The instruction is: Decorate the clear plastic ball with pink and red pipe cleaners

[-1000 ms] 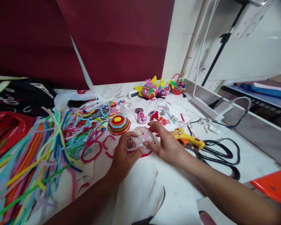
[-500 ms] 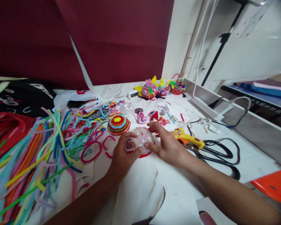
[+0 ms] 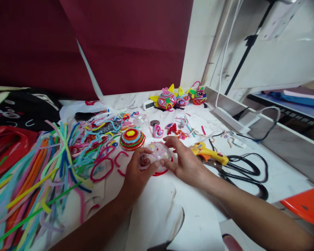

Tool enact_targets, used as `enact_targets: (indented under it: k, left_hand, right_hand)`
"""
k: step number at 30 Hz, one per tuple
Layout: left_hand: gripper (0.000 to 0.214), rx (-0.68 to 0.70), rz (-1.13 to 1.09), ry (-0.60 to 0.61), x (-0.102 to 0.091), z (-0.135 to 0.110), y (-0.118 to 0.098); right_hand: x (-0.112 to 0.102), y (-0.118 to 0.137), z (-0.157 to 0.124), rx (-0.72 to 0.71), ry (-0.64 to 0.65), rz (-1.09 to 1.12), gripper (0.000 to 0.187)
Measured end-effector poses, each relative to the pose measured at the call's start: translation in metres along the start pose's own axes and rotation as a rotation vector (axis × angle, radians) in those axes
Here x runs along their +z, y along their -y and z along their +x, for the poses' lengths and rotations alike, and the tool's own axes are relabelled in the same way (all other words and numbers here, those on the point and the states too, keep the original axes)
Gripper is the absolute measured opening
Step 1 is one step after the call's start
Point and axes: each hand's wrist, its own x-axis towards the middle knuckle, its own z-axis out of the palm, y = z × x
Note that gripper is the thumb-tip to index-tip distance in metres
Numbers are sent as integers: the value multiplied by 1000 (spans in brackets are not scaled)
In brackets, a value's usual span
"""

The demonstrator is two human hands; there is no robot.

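Observation:
Both my hands hold a clear plastic ball [image 3: 158,154] with coloured bits inside, low over the white table [image 3: 199,216]. My left hand [image 3: 136,172] grips its left side with thumb and fingers wrapped round it. My right hand [image 3: 184,160] pinches its right side, index finger on top and thumb below. A red pipe-cleaner ring [image 3: 158,172] lies just under the ball. A dome coiled from striped pipe cleaners [image 3: 132,138] sits just behind my left hand.
A big heap of coloured pipe cleaners [image 3: 36,174] covers the left of the table. A yellow glue gun [image 3: 209,154] with a black cable [image 3: 248,174] lies at the right. Three finished decorated balls [image 3: 179,98] stand at the back. An orange stool [image 3: 306,205] is at the right edge.
Almost nothing has changed. Both hands keep hold of the clear ball, with only slight shifts of the fingers and of the view.

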Motion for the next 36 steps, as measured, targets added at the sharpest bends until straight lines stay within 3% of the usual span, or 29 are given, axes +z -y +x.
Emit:
enact_targets:
  k: [8,20,36]
  left_hand:
    - [26,-1,-45,-59,3,0,10]
    - [21,-76,-115,-116,8,2,4]
    - [22,-65,-128,-113,7,2,4]
  right_hand:
    - [1,2,-1,-14,-16,-12,53]
    - [2,2,-2,-43,-33,-34,51]
    - [0,2,0,-60,-12,-37,49]
